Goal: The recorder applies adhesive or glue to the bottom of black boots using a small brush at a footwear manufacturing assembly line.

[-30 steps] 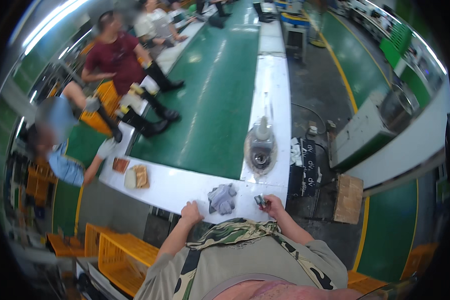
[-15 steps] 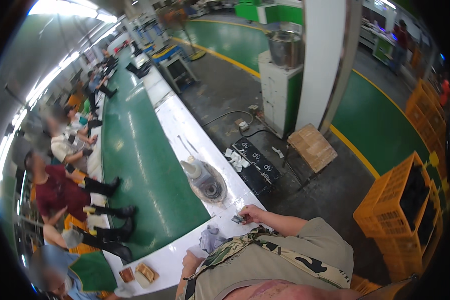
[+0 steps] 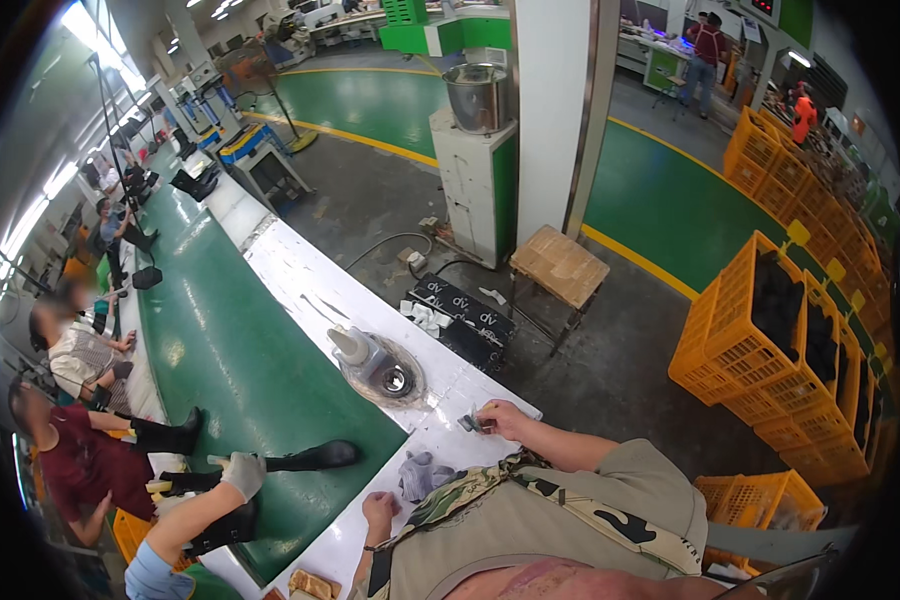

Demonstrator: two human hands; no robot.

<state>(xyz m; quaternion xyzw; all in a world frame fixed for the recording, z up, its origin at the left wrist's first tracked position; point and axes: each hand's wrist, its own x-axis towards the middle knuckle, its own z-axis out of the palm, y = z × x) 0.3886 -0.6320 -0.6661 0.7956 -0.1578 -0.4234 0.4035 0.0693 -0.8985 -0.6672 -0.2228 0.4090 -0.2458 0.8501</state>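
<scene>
My right hand (image 3: 502, 420) rests at the white tabletop (image 3: 432, 433), fingers closed on a small dark-grey piece (image 3: 468, 422) whose kind is too small to make out. Near the table's edge, my left hand (image 3: 381, 507) lies with its fingers curled in, and nothing shows in it. A crumpled grey-lilac cloth or glove (image 3: 425, 476) lies between my two hands. Beyond them, a whitish squeeze bottle (image 3: 351, 346) and a small round metal-rimmed cup (image 3: 398, 380) stand on a stained round base (image 3: 417, 397).
Along the green conveyor (image 3: 260, 370), a co-worker's gloved hand (image 3: 243, 474) is at a black boot (image 3: 315, 456). A tan block (image 3: 313, 584) lies at the near edge. At right stand a wooden stool (image 3: 560, 265) and yellow crates (image 3: 730, 345) with dark goods.
The view has turned rightward. A co-worker's gloved hand and black boot have moved farther over the conveyor. My hands stay nearly in place, the right still on the small piece.
</scene>
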